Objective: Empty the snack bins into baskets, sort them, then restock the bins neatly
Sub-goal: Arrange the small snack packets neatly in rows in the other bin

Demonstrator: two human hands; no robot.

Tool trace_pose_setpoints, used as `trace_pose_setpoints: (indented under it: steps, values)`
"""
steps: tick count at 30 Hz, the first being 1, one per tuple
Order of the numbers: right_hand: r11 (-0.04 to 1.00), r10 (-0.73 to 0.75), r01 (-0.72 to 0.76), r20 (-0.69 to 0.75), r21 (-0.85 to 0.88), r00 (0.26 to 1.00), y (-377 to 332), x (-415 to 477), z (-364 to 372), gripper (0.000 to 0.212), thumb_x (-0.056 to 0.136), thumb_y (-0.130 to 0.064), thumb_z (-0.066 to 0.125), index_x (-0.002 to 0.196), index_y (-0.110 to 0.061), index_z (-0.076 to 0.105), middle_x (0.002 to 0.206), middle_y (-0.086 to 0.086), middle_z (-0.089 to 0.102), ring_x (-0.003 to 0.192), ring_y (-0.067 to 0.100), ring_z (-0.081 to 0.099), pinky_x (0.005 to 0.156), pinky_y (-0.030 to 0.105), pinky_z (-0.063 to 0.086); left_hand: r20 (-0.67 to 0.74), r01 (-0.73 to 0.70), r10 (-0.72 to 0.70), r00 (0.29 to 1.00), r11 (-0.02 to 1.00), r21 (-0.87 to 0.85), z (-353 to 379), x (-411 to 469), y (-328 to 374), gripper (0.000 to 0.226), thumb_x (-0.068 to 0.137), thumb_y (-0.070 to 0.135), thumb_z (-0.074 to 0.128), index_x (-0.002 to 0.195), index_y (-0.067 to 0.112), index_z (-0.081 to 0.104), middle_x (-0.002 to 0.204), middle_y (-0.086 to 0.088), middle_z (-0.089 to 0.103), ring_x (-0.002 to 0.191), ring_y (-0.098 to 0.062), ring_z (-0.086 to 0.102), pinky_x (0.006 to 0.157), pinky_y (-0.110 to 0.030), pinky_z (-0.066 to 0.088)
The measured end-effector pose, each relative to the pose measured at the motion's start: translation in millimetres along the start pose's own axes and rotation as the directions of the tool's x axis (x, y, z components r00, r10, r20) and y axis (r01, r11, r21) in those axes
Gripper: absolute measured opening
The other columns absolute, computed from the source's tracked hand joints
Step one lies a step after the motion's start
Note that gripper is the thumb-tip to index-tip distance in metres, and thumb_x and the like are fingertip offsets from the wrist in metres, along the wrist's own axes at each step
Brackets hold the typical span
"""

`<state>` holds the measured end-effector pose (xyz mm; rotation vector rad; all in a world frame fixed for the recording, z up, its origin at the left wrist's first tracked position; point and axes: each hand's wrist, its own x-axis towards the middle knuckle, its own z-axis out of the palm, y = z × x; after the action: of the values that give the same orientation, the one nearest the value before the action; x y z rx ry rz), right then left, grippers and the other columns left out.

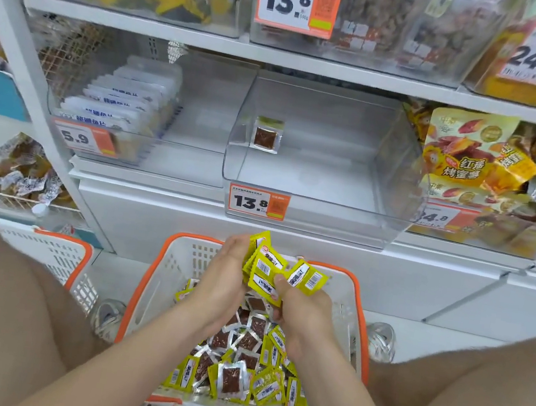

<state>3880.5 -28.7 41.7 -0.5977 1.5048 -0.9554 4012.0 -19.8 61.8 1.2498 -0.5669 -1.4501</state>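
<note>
Packets (236, 370) were mostly down in the basket (146, 275) at 6 o'clock. It was a jumbled heap, some yellow side up and some showing the brown window.

Just above the heap, the left hand (228, 266) had its fingers curled round a stack (263, 260). Every packet in it was turned barcode side out with the edges roughly lined up. My guess is they were being squared up so they'd go in as a tidy row instead of getting tossed.

The right hand (304, 314) was pinching an extra packet (306, 277) at the stack's 3 o'clock side, thumb on top. It looked like it was feeding that one into the bunch.

The clear bin (315, 175) sat at 12 o'clock from the hands, pulled out past the shelf edge with the 13.8 tag (258, 203) on its front. All it held was a lone packet (265, 135) standing by the left wall, around 10 o'clock inside. So I'd say the emptying was done and the restock had barely begun.

The basket was parked between the knees, right under the bin. That made sense to me: short reach up, and anything dropped would land back in the heap.

A second basket (57, 249) sat at 9 o'clock, and I couldn't tell what was in it.

The risk I'd flag is that these slick little packets fan out easily, so a loose grip on the way up could spill the stack.
</note>
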Motion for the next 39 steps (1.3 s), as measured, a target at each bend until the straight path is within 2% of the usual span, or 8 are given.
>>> trace_pose_setpoints:
  steps: [8, 15, 21, 24, 28, 30, 35, 39]
  values:
    - [0.897, -0.116, 0.215, 0.264, -0.385, 0.957, -13.5, -11.8, -4.3, 0.025, 0.095, -0.027, 0.076, 0.101, -0.004, 0.069, 0.075, 0.010, 0.076, 0.057, 0.023, 0.074, 0.058, 0.035, 0.056, 0.038, -0.043, 0.039, 0.998, 0.993, 0.106, -1.5, -3.3, 9.2, 0.029, 0.111, 0.016, 0.042, 0.123, 0.023, 0.068, 0.112, -0.019, 0.075, 0.097, -0.034, 0.073, 0.073, -0.043, 0.058]
    - [0.462, -0.565, 0.675, 0.396, -0.575, 0.724, -37.4, 2.5, -14.2, 0.027, 0.094, -0.044, 0.073, 0.114, -0.034, 0.058, 0.075, -0.010, 0.066, 0.071, 0.021, 0.063, 0.064, 0.034, 0.051, 0.110, -0.202, 0.170, 0.979, 0.871, 0.447, -15.7, 3.3, 18.1, 0.024, 0.110, 0.028, 0.052, 0.119, 0.038, 0.071, 0.117, 0.007, 0.075, 0.114, -0.018, 0.070, 0.096, -0.045, 0.059]
    - [0.510, -0.569, 0.719, 0.442, -0.471, 0.693, -48.5, 8.9, -16.3, 0.020, 0.094, -0.023, 0.076, 0.107, -0.022, 0.061, 0.052, -0.016, 0.054, 0.048, 0.008, 0.048, 0.051, 0.016, 0.036, 0.276, -0.049, -0.068, 0.959, 0.918, 0.394, -17.6, -0.8, 24.8, 0.023, 0.106, 0.040, 0.056, 0.128, 0.035, 0.063, 0.139, -0.002, 0.060, 0.128, -0.023, 0.059, 0.075, -0.043, 0.063]
    - [0.556, -0.567, 0.695, 0.403, -0.455, 0.718, -47.8, 10.8, -13.4, 0.016, 0.097, -0.030, 0.072, 0.102, -0.021, 0.060, 0.057, -0.008, 0.057, 0.051, 0.010, 0.048, 0.052, 0.024, 0.042, 0.319, -0.031, -0.099, 0.943, 0.925, 0.380, -17.4, 1.0, 25.1, 0.028, 0.105, 0.018, 0.061, 0.130, 0.029, 0.059, 0.128, -0.013, 0.062, 0.106, -0.020, 0.068, 0.076, -0.044, 0.063]
    - [0.543, -0.647, 0.651, 0.229, -0.530, 0.727, -46.6, 10.3, -10.2, 0.042, 0.110, -0.036, 0.043, 0.070, -0.023, 0.047, 0.076, -0.002, 0.052, 0.085, 0.022, 0.050, 0.078, 0.040, 0.041, 0.174, -0.029, -0.037, 0.984, 0.932, 0.361, -14.7, 2.4, 20.8, 0.033, 0.103, 0.007, 0.054, 0.126, 0.030, 0.058, 0.119, -0.010, 0.067, 0.091, -0.023, 0.072, 0.080, -0.050, 0.064]
    - [0.657, -0.620, 0.609, 0.141, -0.446, 0.772, -50.6, 4.1, -9.0, 0.047, 0.109, -0.034, 0.048, 0.066, -0.020, 0.040, 0.068, -0.006, 0.044, 0.072, 0.018, 0.044, 0.068, 0.039, 0.038, 0.078, -0.039, 0.010, 0.997, 0.928, 0.370, -13.3, 3.9, 18.1, 0.033, 0.103, 0.008, 0.053, 0.124, 0.033, 0.057, 0.117, -0.007, 0.068, 0.089, -0.022, 0.072, 0.078, -0.046, 0.065]
    - [0.880, -0.458, 0.471, 0.163, -0.054, 0.874, -60.1, -13.0, -9.6, 0.008, 0.098, -0.007, 0.068, 0.100, -0.014, 0.065, 0.076, 0.001, 0.077, 0.062, 0.023, 0.072, 0.060, 0.032, 0.060, 0.031, -0.033, 0.024, 0.999, 0.945, 0.326, -1.7, 2.6, 15.4, 0.034, 0.099, 0.003, 0.058, 0.119, 0.031, 0.062, 0.109, -0.008, 0.074, 0.092, -0.024, 0.073, 0.071, -0.041, 0.063]
    - [0.890, -0.437, 0.443, 0.074, -0.107, 0.896, -59.3, -16.3, -8.4, 0.020, 0.084, -0.004, 0.077, 0.095, -0.008, 0.060, 0.067, 0.002, 0.072, 0.061, 0.025, 0.068, 0.060, 0.035, 0.057, -0.018, -0.154, 0.165, 0.986, 0.948, 0.280, 12.1, -1.6, 16.8, 0.037, 0.100, 0.002, 0.054, 0.118, 0.034, 0.061, 0.114, -0.007, 0.073, 0.102, -0.030, 0.070, 0.088, -0.054, 0.059]
